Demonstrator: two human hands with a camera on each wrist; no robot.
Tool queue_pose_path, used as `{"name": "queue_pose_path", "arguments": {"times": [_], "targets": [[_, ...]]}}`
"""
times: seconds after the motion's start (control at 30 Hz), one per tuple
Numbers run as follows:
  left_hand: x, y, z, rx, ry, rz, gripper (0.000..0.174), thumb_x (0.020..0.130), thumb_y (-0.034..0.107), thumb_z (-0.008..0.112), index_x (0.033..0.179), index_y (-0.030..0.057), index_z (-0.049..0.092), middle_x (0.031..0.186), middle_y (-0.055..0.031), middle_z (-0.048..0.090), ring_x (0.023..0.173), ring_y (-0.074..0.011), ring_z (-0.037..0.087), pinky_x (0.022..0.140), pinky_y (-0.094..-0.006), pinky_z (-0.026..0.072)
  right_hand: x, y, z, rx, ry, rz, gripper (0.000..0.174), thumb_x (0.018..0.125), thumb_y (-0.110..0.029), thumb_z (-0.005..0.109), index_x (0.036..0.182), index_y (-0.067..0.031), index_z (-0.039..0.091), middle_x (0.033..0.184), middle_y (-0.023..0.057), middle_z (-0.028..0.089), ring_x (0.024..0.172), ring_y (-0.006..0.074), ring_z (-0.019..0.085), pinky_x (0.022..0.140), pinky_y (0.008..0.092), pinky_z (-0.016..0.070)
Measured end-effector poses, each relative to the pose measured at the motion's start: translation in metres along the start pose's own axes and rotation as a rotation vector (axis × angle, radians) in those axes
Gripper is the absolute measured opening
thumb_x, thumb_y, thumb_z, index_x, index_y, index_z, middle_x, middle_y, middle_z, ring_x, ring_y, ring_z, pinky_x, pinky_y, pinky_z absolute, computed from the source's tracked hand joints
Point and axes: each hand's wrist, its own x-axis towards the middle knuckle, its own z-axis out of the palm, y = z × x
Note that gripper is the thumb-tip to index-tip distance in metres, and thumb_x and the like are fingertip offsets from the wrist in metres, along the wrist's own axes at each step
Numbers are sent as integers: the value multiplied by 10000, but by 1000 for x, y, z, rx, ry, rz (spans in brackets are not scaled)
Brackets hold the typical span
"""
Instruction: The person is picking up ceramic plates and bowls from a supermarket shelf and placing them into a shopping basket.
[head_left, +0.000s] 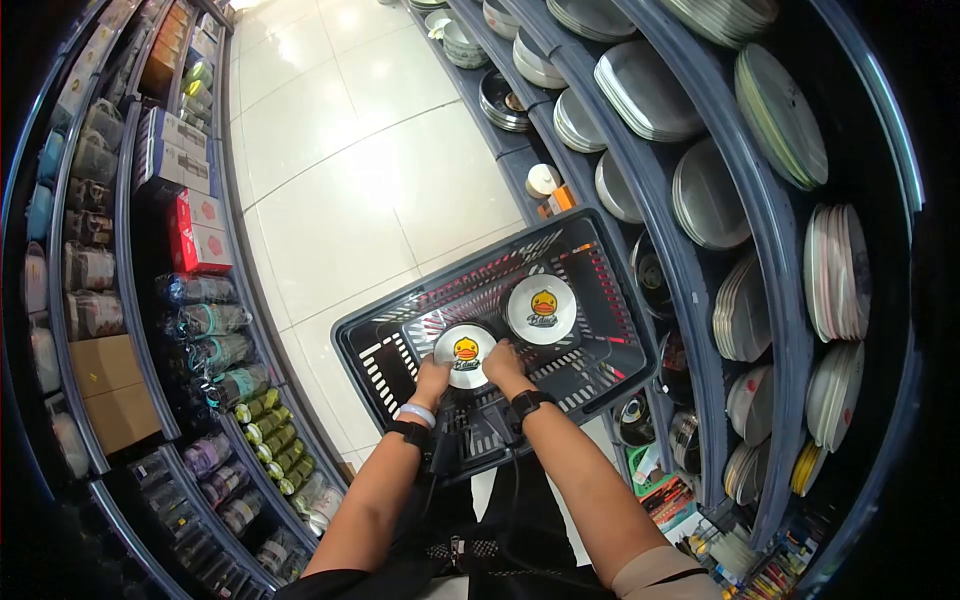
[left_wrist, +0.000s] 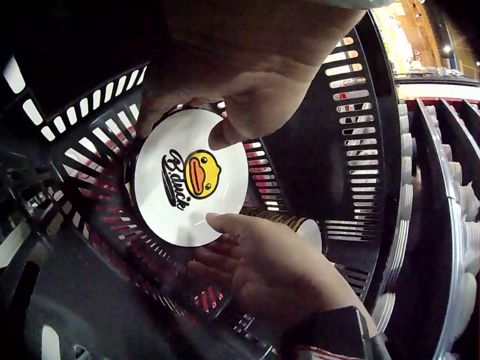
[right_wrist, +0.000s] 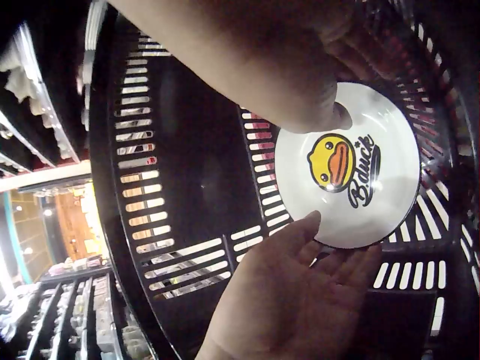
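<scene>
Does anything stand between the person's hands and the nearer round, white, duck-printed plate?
Nothing visible does: the left hand and the right hand grip the white plate by its rim. The other duck-printed plate lies beyond the right hand.

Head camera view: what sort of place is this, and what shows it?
Probably a housewares shop aisle: a slotted shopping basket holding duck-print plates, beside stacked plates on long shelves.

Tiled floor (head_left: 300, 190) (glossy), shelved dishes (head_left: 651, 90), brown cartons (head_left: 122, 412)
</scene>
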Motion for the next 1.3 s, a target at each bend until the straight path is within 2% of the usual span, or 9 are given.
{"name": "queue_pose_path", "arguments": {"times": [0.27,0.4,0.57,0.63,0.73,0.87,0.97,1.03,1.3], "targets": [[-42,32,-31,180,45,10,476,710,136,544,1140,-20,414,1012,-267,558,969,-389,541,842,-396,423,-30,0,-23,84,4,-100,341,772,-70,462,1080,61,399,1041,283,538,1001,389,523,852,437,414],[-88,72,-59,201,100,183,426,718,90,536,1111,-6,401,936,-264,577,882,-378,576,777,-399,444,-54,7,-39,156,99,-274,265,746,-37,441,992,59,416,942,290,563,926,401,546,796,471,414],[-142,115,-66,-4,25,412,320,760,15,545,1043,0,395,786,-141,587,716,-183,587,604,-294,468,-109,29,-91,242,177,-360,238,748,-73,474,966,20,449,886,233,587,859,383,563,748,438,438],[-168,140,-59,-146,-92,373,303,773,4,542,1033,6,388,736,-92,551,626,-133,549,533,-253,447,-130,52,-113,312,268,-465,231,753,-93,503,957,7,458,884,209,594,834,370,573,723,428,447],[-208,175,-36,-185,-217,456,290,788,-3,537,1028,4,376,701,-58,505,591,-110,526,505,-230,459,-165,98,-150,442,361,-564,236,764,-116,499,962,-2,444,851,215,598,825,385,565,718,450,434],[-271,230,7,-223,-433,520,272,810,9,539,1027,3,377,759,-49,483,638,-95,522,546,-221,495,-220,168,-193,488,500,-494,227,766,-124,511,948,-9,439,825,193,604,793,371,575,691,442,440],[-308,256,45,-173,-597,558,277,820,20,537,1041,-1,371,787,-43,469,662,-89,518,558,-216,500,-257,226,-209,574,730,-510,188,764,-88,554,912,-2,479,693,108,580,616,192,579,566,306,441],[-333,271,72,-108,-709,552,285,825,31,536,1051,-4,366,783,-33,454,669,-83,508,556,-212,495,-287,262,-220,575,788,-438,187,763,-88,554,911,-1,479,682,108,578,603,192,575,557,308,439],[-417,300,195,3,-913,928,294,812,94,560,1028,-38,410,696,-43,484,589,-110,531,524,-244,430,-374,391,-244,589,1147,-256,163,757,-59,529,891,26,493,603,109,560,524,192,534,497,290,405]]}}
